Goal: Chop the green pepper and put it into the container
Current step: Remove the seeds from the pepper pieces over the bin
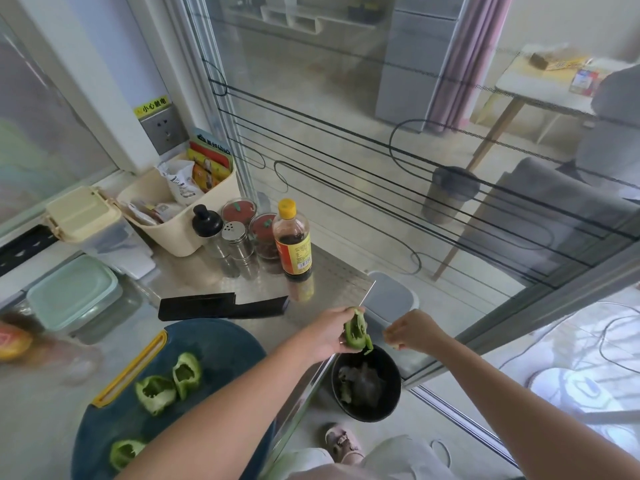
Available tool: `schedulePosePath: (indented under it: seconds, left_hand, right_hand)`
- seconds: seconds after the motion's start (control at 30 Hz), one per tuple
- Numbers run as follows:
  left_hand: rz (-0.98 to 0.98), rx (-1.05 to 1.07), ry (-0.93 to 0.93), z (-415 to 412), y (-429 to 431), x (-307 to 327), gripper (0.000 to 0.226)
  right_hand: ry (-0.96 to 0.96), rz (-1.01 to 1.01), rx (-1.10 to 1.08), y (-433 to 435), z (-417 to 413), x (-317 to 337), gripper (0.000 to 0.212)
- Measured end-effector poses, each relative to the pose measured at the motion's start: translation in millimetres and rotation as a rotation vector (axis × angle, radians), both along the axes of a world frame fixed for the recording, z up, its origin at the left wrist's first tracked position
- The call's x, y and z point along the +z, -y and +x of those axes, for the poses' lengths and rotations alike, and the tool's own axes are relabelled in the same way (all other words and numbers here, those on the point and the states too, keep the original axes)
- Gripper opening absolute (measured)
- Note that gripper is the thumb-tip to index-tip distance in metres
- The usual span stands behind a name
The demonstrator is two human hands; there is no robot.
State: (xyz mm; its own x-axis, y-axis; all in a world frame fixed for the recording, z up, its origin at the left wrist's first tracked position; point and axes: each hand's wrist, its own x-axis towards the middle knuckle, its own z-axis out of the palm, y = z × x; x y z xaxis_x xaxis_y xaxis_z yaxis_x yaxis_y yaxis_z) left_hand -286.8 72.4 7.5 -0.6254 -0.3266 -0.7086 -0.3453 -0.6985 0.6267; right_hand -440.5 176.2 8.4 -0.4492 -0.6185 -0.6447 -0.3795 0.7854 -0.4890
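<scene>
My left hand (329, 332) grips a green pepper half (358, 332) out past the counter's right edge, above a black bin (367, 386) on the floor. Just to its right, my right hand (410, 334) has its fingers pinched together, seemingly on a tiny bit of pepper scrap. Three more pepper pieces lie on the dark blue cutting board (214, 344): two side by side (169, 382) and one near the front (124, 452). A black cleaver (221, 306) lies on the steel counter behind the board. A lidded pale green container (72, 292) stands at the left.
Behind the knife stand a soy sauce bottle (293, 237), a shaker and spice jars (239, 233), and a cream basket (166, 206) of packets. A glass sliding door runs along the right. A grey bin (391, 296) stands by the counter corner. My foot is below the black bin.
</scene>
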Motion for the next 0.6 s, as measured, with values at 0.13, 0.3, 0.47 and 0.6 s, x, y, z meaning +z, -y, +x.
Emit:
schedulePosePath:
  seconds: [0.13,0.3,0.47,0.6]
  left_hand:
    - [0.016,0.05,0.006,2,1,-4,0.027]
    - [0.039,0.075,0.006,1,-2,-1,0.026]
    - [0.003,0.085,0.03,0,-6,-2,0.029]
    - [-0.001,0.104,0.039,0,-8,-3,0.028]
  right_hand:
    - [-0.039,0.045,0.111,-3,10,-12,0.035]
    - [-0.151,-0.048,0.083,-1,12,-13,0.021]
    - [-0.202,-0.102,0.102,7,13,-11,0.012]
    - [-0.181,-0.178,0.123,11,21,1,0.02]
